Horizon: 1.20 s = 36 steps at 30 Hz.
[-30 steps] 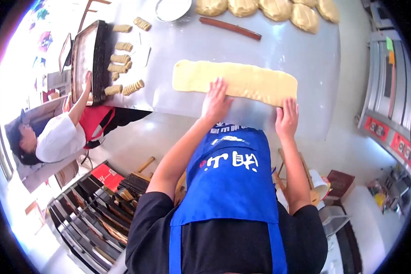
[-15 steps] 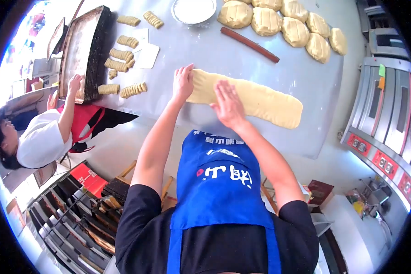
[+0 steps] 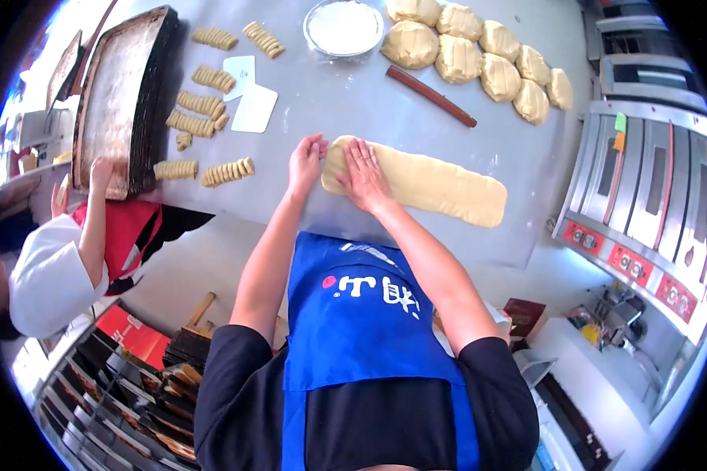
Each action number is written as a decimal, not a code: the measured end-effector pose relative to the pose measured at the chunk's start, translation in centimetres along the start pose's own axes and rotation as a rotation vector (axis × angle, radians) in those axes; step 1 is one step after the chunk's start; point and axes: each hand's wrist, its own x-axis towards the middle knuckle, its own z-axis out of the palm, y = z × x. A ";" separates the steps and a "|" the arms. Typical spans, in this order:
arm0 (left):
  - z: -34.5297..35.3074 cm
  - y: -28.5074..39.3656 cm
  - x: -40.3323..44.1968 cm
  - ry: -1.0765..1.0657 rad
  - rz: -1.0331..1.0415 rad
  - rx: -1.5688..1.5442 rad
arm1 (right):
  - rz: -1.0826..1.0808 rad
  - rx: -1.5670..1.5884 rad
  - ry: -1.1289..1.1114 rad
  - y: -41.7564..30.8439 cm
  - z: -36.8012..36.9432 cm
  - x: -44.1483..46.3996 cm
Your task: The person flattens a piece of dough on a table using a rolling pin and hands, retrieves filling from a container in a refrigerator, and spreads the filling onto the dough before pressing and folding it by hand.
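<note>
A long flat sheet of pale yellow dough [image 3: 440, 187] lies across the metal table, slanting down to the right. My right hand [image 3: 365, 177] rests flat on its left part, fingers stretched out. Just off the sheet's left end is my left hand [image 3: 306, 163], its fingers loosely bent and nothing visible in them. Beyond the dough lies a brown rolling pin [image 3: 430, 96]. A bowl of white powder [image 3: 342, 28] stands farther back.
Several rounded dough pieces [image 3: 457, 59] sit at the back right. White scrapers [image 3: 254, 108] and ridged dough rolls [image 3: 199, 103] lie to the left, beside stacked baking trays [image 3: 122, 102]. A co-worker's hand [image 3: 100, 173] is at the trays. Ovens [image 3: 632, 188] stand at right.
My right hand has slid left along the dough to near its left end. My left hand has come off the dough's edge, its fingers more bent. The camera view has shifted slightly.
</note>
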 end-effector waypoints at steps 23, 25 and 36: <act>16.1 2.6 -6.3 -0.512 0.757 1.139 | 1.251 0.008 0.780 -4.7 -9.7 -38.9; 19.2 4.3 -8.6 -0.485 0.835 1.082 | 1.372 -0.067 0.883 -6.8 -7.6 -42.8; 42.2 2.2 -16.4 -0.861 1.141 0.929 | 1.475 0.016 0.868 -3.2 -6.0 -54.0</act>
